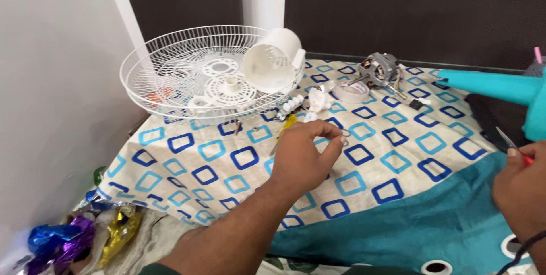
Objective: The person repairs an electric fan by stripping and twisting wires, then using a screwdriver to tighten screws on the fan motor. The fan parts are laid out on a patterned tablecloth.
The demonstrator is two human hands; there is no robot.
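Left hand (301,158) is hovering over the patterned cloth (227,161), fingers pinching a small metal ring (345,134) just near the yellow screwdriver (286,126). Right hand (520,187) is sitting at the edge, closed around a thin red-handled tool (512,143), beside the teal fan blade (495,88).
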